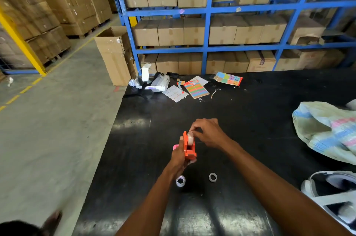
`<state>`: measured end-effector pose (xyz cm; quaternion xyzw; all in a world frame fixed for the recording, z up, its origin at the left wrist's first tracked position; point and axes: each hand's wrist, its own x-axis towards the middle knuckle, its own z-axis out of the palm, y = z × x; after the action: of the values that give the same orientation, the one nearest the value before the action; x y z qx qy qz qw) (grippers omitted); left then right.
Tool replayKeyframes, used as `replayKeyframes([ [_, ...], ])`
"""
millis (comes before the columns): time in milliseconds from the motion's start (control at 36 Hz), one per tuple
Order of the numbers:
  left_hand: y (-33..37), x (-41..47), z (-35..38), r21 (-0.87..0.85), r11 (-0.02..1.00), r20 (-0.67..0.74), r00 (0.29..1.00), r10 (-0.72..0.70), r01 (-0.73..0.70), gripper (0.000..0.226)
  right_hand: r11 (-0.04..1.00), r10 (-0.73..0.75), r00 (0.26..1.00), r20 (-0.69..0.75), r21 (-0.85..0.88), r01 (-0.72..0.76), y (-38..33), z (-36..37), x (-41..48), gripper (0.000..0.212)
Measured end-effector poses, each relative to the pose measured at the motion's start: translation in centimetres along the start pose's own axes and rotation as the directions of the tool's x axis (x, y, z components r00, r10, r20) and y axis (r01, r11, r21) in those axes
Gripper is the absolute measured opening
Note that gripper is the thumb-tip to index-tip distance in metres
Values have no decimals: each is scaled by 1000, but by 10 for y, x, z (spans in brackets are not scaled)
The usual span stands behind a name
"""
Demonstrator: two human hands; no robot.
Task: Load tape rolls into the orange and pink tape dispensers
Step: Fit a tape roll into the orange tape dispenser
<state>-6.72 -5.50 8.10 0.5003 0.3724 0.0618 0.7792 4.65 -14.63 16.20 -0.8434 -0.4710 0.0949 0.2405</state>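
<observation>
Tape roll point(190, 138), pale and translucent, stands on edge in the upper end of the orange dispenser point(189, 148), which is held above the black table point(250, 120) near the middle of its near half. The left hand point(179, 157) grips the dispenser from the left and below, its fingers curled round the body and a fingertip showing under the lower end. The right hand point(209, 133) reaches in from the right, its thumb and forefinger pinching the top of the roll while the other fingers are bent loosely behind.

A small piece of the pink dispenser point(175, 147) shows just beside the left hand, on its outer side; whether the hand holds it or it lies on the table cannot be told.

Two small rings point(180, 180) point(212, 177) lie flat on the table nearer the person, one under the left wrist, the other apart to its right.

At the far edge lie a white headset point(159, 82) and coloured sticker sheets point(196, 88). A striped woven bag point(327, 130) rests at the right edge, with a second headset point(327, 195) below it. Behind the table stands a blue rack point(208, 29) filled with cardboard boxes point(170, 32).
</observation>
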Motion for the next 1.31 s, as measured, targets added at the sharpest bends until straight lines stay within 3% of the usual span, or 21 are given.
replayKeyframes([
  [222, 2, 4, -4, -106, 994, -91, 995, -34, 24, 66, 967, -198, 977, -82, -181, 181, -8, 12, -12, 11],
  [472, 4, 2, -12, -206, 977, -122, 990, -77, 50, 58, 939, -316, 934, -165, -197, 282, -21, 27, -34, 26],
  [583, 9, 4, -15, -252, 966, -134, 986, -100, 64, 50, 931, -342, 919, -196, -200, 304, -22, 41, -45, 15],
  [667, 11, 7, -16, -237, 969, -147, 983, -114, 77, 48, 925, -350, 912, -213, -232, 301, -20, 53, -52, 4],
  [1083, 13, 10, -8, -221, 965, -91, 983, -161, 138, 47, 906, -346, 839, -421, -382, 182, -16, 78, -67, 11],
  [1222, 13, 10, -12, -154, 982, -10, 994, -113, 110, 52, 895, -373, 823, -429, -401, 197, -11, 88, -69, 14],
  [1306, 18, 11, -12, -49, 997, -8, 998, -68, 68, 54, 914, -366, 820, -439, -335, 229, -8, 94, -78, 6],
])
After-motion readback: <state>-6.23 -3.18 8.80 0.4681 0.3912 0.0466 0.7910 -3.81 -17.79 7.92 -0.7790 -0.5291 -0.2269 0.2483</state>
